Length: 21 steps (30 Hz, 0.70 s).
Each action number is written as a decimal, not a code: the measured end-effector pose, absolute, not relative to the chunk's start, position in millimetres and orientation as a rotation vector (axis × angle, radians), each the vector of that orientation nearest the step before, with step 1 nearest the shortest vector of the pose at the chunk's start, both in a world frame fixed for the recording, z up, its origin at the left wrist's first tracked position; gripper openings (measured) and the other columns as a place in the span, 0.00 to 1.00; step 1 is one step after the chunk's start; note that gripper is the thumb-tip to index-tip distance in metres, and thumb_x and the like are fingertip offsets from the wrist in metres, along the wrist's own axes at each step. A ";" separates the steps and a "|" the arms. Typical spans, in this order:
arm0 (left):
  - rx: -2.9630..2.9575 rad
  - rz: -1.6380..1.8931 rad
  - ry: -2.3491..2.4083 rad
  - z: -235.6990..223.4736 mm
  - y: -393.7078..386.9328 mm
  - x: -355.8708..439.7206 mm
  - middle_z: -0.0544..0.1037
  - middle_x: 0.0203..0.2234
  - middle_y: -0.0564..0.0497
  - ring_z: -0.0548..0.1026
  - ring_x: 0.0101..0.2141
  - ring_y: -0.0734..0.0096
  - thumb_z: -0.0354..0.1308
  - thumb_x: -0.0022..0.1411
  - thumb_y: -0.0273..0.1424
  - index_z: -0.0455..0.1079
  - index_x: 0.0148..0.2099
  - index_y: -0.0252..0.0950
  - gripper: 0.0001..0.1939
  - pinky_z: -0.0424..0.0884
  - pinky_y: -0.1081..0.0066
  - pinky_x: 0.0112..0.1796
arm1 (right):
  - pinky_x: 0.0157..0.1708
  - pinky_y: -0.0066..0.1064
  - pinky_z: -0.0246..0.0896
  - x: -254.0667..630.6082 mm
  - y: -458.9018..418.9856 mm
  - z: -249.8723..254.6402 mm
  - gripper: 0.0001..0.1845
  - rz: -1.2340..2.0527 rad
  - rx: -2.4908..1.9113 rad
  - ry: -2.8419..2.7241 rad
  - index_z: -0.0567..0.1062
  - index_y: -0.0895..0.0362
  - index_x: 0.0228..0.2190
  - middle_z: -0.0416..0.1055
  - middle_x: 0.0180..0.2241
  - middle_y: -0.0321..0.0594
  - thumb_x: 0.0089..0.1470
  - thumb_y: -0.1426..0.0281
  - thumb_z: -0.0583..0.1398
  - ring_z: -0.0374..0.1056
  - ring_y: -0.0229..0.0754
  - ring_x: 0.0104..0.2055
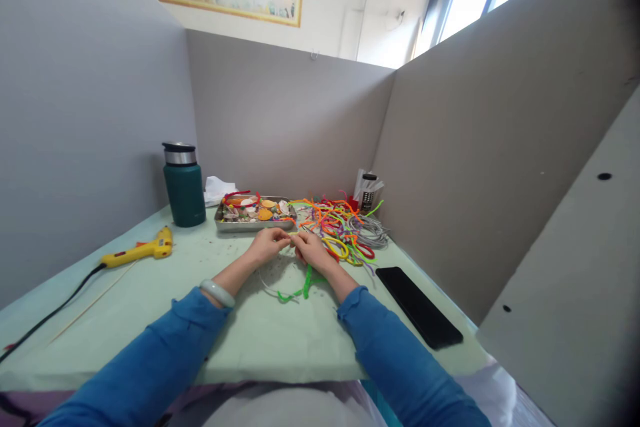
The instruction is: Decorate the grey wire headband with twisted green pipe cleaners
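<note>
My left hand (pixel 270 245) and my right hand (pixel 313 251) meet over the middle of the table, fingertips pinched close together. Between them they grip a thin pale wire loop (pixel 267 288), whose lower arc hangs below the hands near the tabletop. Green fuzzy pipe cleaner (pixel 306 283) winds around the loop's lower right part, and a piece dangles under my right hand. What exactly lies between the fingertips is small and mostly hidden.
Behind my hands are a metal tray (pixel 240 227) of shells and a heap of colourful pipe cleaners (pixel 327 217), with grey wire coils (pixel 373 233) beside it. A yellow glue gun (pixel 137 253), wooden stick (pixel 95 300) and green bottle (pixel 184 193) stand left; a black phone (pixel 417 307) lies right.
</note>
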<state>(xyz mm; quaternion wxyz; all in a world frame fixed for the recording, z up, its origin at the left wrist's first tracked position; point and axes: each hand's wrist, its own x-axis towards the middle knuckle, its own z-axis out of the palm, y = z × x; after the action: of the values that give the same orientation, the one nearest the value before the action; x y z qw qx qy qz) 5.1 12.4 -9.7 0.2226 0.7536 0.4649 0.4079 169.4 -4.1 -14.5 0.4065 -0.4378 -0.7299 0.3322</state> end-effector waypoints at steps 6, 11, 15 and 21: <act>2.091 1.114 1.274 -8.3 10.5 4.8 0.77 0.24 0.49 0.69 0.26 0.70 0.55 0.49 0.41 0.76 0.32 0.32 0.17 0.62 0.73 0.27 | 0.15 0.22 0.49 168.6 -4.8 -13.3 0.16 0.836 -1.111 -1.844 0.68 0.59 0.26 0.61 0.14 0.30 0.57 0.61 0.51 0.55 0.29 0.12; 2.110 1.099 1.288 -4.1 6.5 4.9 0.77 0.25 0.49 0.70 0.27 0.69 0.55 0.49 0.42 0.76 0.32 0.33 0.18 0.63 0.73 0.30 | 0.16 0.22 0.51 169.1 -5.5 -13.2 0.17 0.809 -1.105 -1.847 0.68 0.59 0.26 0.62 0.14 0.30 0.57 0.60 0.51 0.56 0.29 0.13; 2.118 1.103 1.313 -0.3 3.3 4.9 0.77 0.26 0.49 0.70 0.28 0.68 0.56 0.49 0.41 0.76 0.31 0.34 0.17 0.63 0.72 0.30 | 0.16 0.22 0.51 169.0 -7.0 -12.4 0.17 0.808 -1.104 -1.847 0.68 0.59 0.26 0.62 0.14 0.30 0.57 0.60 0.50 0.56 0.29 0.13; 2.146 1.095 1.347 2.1 1.3 5.0 0.78 0.27 0.49 0.71 0.29 0.67 0.56 0.50 0.41 0.76 0.31 0.34 0.16 0.62 0.72 0.31 | 0.15 0.22 0.50 168.3 -7.3 -12.1 0.16 0.833 -1.097 -1.831 0.67 0.59 0.25 0.61 0.14 0.29 0.57 0.61 0.51 0.55 0.30 0.12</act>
<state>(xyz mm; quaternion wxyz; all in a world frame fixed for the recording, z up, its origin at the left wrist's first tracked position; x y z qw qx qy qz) 5.0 1.3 2.1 0.1896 0.7634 0.4790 0.3895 168.3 -7.3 -12.1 0.4125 -0.4362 -0.7280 0.3311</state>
